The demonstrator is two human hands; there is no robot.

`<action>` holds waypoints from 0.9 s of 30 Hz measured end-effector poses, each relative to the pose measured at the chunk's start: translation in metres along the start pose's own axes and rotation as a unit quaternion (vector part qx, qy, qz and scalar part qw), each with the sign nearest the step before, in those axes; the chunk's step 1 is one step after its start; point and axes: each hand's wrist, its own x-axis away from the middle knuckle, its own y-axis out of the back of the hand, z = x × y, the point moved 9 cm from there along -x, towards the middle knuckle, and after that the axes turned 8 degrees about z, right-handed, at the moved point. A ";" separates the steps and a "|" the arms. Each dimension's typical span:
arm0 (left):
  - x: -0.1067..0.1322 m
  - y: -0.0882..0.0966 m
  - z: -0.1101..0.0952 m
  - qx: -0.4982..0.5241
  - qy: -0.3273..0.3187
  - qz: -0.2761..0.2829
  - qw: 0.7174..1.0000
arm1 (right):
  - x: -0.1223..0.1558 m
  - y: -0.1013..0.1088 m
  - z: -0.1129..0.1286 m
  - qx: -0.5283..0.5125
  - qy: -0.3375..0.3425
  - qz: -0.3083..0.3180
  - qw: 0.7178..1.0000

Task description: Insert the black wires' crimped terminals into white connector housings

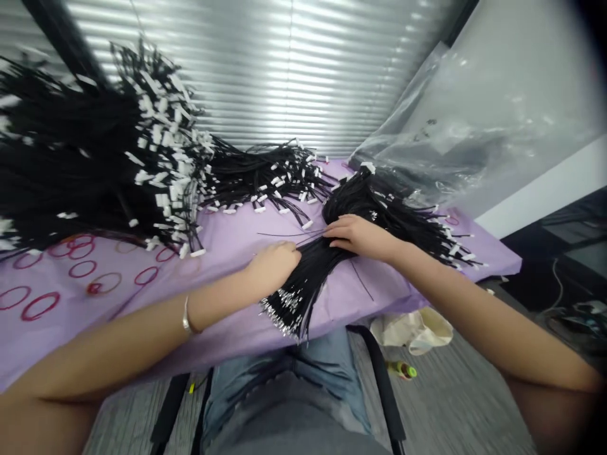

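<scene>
Purple tablecloth (227,243), wire bundle (306,281), ends toward lap (284,385)

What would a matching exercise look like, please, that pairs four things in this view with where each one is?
Things:
1. Black wire bundle with silver tips
2. Bangle
3. Clear plastic bag
4. Pale cloth bag

Places:
A. On the floor
B. Between the left hand and right hand
C. Around the wrist of the left hand
D. At the far right of the lilac sheet

Pairs: 1-B, 2-C, 3-D, 4-A
</scene>
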 end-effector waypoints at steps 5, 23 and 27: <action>0.012 0.009 0.002 -0.031 0.008 -0.046 0.998 | -0.022 -0.010 0.023 -0.003 -0.035 -0.035 0.999; 0.021 0.014 0.040 0.069 0.087 -0.104 0.988 | -0.133 0.065 -0.040 0.016 -0.193 -0.118 0.974; 0.020 0.011 0.048 0.063 0.107 -0.106 0.987 | -0.206 0.104 -0.078 0.007 -0.216 -0.158 0.963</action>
